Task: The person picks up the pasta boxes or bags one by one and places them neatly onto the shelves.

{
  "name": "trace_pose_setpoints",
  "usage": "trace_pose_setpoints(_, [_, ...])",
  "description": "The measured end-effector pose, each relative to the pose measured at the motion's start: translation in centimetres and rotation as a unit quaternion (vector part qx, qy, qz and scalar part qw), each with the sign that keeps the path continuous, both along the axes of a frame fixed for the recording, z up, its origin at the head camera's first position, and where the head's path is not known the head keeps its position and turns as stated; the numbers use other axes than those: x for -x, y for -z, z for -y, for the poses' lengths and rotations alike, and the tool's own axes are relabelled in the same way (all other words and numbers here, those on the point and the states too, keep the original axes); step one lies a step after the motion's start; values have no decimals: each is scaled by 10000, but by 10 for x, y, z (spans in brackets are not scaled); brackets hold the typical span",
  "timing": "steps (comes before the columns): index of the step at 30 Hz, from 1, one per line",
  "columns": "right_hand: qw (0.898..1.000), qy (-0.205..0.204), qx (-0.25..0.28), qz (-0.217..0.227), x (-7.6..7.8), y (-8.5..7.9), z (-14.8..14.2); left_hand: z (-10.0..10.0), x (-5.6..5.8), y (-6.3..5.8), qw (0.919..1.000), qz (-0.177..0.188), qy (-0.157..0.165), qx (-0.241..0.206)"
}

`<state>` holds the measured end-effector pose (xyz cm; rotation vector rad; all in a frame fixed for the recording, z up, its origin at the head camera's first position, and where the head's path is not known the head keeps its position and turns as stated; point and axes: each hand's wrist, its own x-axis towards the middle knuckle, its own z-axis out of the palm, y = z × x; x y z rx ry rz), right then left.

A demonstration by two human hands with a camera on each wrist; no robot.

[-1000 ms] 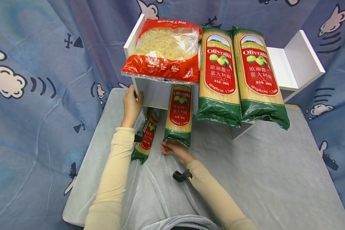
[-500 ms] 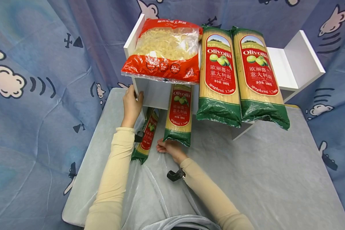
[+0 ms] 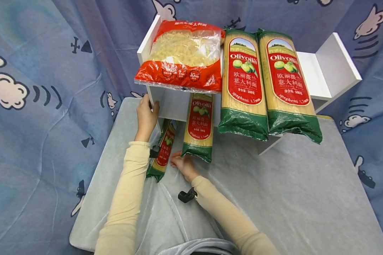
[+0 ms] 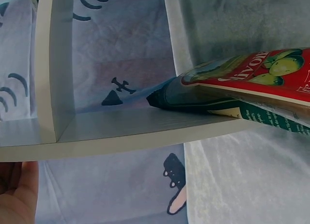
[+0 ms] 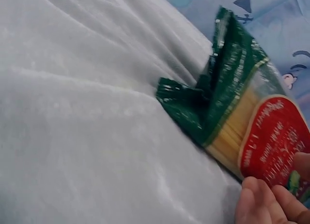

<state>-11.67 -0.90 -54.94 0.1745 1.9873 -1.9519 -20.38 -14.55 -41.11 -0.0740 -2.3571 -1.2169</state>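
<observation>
My left hand [image 3: 146, 115] grips the left side panel of the white shelf [image 3: 173, 104], thumb on the inner face; part of the hand [image 4: 19, 192] shows in the left wrist view. My right hand [image 3: 185, 165] is beside the lowest spaghetti packet [image 3: 163, 150], which leans on its edge on the cloth under the shelf. In the right wrist view, bent fingers [image 5: 261, 202] lie close against that packet's red label [image 5: 276, 137]; whether they touch it is unclear. Another spaghetti packet [image 3: 199, 124] lies on the middle level, overhanging above my right hand.
On the top level lie a red bag of pasta [image 3: 185, 53] and two spaghetti packets, the left one [image 3: 244, 85] next to the right one [image 3: 288, 85], their ends overhanging the front. Grey cloth [image 3: 322, 187] covers the table. A blue patterned curtain [image 3: 51, 141] hangs around it.
My right hand has moved left beneath the middle-level packet, up to the lowest spaghetti packet. The left hand has stayed on the shelf panel.
</observation>
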Motion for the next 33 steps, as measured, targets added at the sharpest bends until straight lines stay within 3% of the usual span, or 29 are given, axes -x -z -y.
trace_pose_setpoints(1, [9999, 39, -39, -104, 1, 4, 2, 0, 0, 0, 10000, -13, 0, 10])
trace_pose_setpoints(2, [9991, 43, 21, -423, 3, 19, 3, 0, 0, 0, 10000, -26, 5, 18])
trace_pose_setpoints(5, [9973, 17, -224, -705, 6, 32, 7, -1, 0, 0, 10000, -63, 5, 49])
trace_pose_setpoints(8, [9946, 64, -713, -750, 5, 29, 11, -1, 0, -1, 9999, -78, 6, 72])
trace_pose_setpoints(9, [9935, 76, -975, -588, 2, 16, 13, -1, 0, -1, 9999, -77, 2, 75])
trace_pose_setpoints(11, [9872, 62, -1427, -712, -1, 9, 16, -1, 0, -1, 9999, -75, 6, 86])
trace_pose_setpoints(16, [9578, -80, -2776, -736, -3, 1, 20, -2, 1, 0, 9998, -154, 49, 115])
trace_pose_setpoints(19, [9462, -161, -3181, -569, -2, -2, 21, -1, 1, 0, 9998, -178, 58, 80])
trace_pose_setpoints(25, [9492, -237, -3102, -470, -1, -2, 22, 0, 0, 1, 9999, -132, 11, 50])
trace_pose_setpoints(29, [9575, -323, -2808, -574, 0, 2, 20, 1, 1, 1, 9999, -96, 32, 46])
trace_pose_setpoints(33, [9723, -428, -2186, -709, 0, 7, 13, 1, 1, 2, 10000, -66, 27, 24])
